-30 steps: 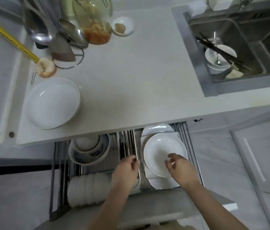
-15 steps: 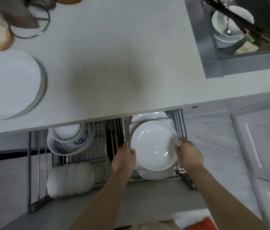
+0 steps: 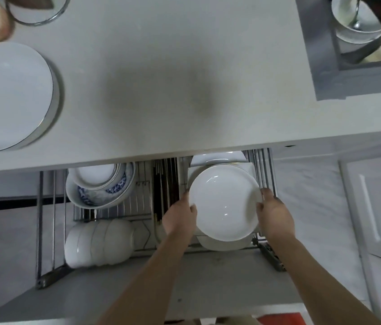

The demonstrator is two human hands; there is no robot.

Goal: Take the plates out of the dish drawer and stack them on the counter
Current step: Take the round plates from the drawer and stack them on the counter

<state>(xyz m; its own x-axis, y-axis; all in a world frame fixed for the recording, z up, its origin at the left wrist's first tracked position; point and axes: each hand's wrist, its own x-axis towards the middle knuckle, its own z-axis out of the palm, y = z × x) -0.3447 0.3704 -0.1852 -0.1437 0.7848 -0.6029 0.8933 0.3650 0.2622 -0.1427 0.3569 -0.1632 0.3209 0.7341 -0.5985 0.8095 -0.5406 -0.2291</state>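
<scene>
A round white plate (image 3: pixel 224 202), smooth and glossy with a shallow hollow, is held over the right part of the open dish drawer (image 3: pixel 264 170). The left hand (image 3: pixel 180 219) grips its left rim and the right hand (image 3: pixel 275 219) grips its right rim, thumbs on top. The plate lies almost flat with its hollow side up; being round, it has no long axis. Under it more white plates (image 3: pixel 220 159) rest in the drawer, which is made of thin metal wire. On the left side of the drawer stand a blue-patterned bowl (image 3: pixel 98 191) and a row of white bowls (image 3: pixel 98 242) on their sides. On the matte pale counter (image 3: pixel 161 78), far left, lies a stack of white plates (image 3: pixel 9 95), perhaps with a thin silver edge, though it is blurred. The steel sink (image 3: pixel 320 55) is far right.
</scene>
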